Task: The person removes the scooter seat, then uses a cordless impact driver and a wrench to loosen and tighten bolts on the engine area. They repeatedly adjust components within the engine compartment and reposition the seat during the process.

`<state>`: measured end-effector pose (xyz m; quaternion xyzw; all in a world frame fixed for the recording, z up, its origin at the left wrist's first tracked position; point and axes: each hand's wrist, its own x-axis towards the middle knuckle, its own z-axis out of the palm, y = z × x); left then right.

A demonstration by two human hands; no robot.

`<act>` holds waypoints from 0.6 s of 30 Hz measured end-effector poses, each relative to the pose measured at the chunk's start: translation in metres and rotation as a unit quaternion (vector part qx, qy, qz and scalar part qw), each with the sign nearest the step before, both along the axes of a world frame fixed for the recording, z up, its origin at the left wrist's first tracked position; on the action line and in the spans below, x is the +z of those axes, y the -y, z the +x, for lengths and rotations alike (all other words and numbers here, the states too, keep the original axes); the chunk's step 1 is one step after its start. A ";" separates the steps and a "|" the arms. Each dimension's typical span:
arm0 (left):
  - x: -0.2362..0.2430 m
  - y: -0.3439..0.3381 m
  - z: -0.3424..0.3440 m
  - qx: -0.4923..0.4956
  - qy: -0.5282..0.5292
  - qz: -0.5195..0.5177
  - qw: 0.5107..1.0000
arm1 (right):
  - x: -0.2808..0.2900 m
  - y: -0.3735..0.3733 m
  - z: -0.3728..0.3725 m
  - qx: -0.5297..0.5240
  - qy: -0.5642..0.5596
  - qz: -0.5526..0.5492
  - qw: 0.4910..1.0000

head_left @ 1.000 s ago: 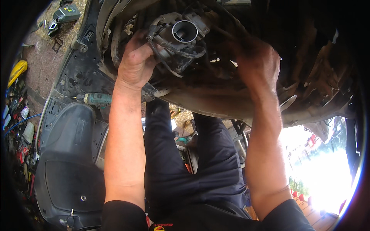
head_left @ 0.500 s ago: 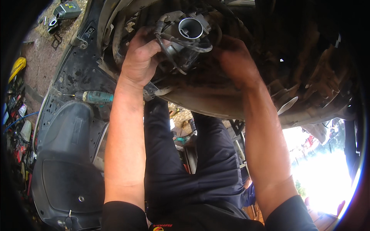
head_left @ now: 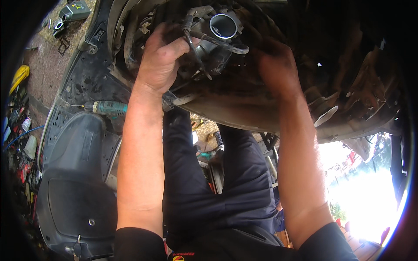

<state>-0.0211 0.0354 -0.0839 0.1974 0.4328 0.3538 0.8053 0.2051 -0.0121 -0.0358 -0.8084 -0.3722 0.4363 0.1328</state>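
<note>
A grey metal carburetor with a round, shiny open bore and black hoses sits in the dark cavity of a scooter body. My left hand grips its left side, the thumb laid against it and the other fingers mostly out of sight behind. A thin black hose loops below the bore. To the right of the carburetor, my right hand reaches into shadow. Its fingertips are lost in the dark, so I cannot make out what they touch.
A teal cordless drill lies on the black body panel left of my forearm, above a black scooter seat. Farther left are a grey bottle, a yellow object and cluttered tools. The curved body edge crosses below my hands.
The carburetor has shifted slightly right and upward, with my left hand still at its side. My right hand has moved a little to the right.
</note>
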 end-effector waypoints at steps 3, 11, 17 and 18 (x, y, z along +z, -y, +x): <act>0.003 -0.002 0.003 -0.013 -0.005 0.010 1.000 | 0.002 0.008 0.002 0.039 0.104 0.044 0.993; 0.013 -0.004 0.008 -0.029 -0.077 0.002 0.997 | -0.019 0.020 -0.002 -0.017 0.023 0.013 1.000; 0.017 -0.009 0.011 -0.088 -0.148 0.042 0.984 | -0.038 0.024 -0.001 0.018 0.114 -0.026 0.993; 0.018 -0.009 0.012 -0.093 -0.165 0.046 0.981 | -0.038 0.025 -0.001 0.014 0.106 -0.015 0.994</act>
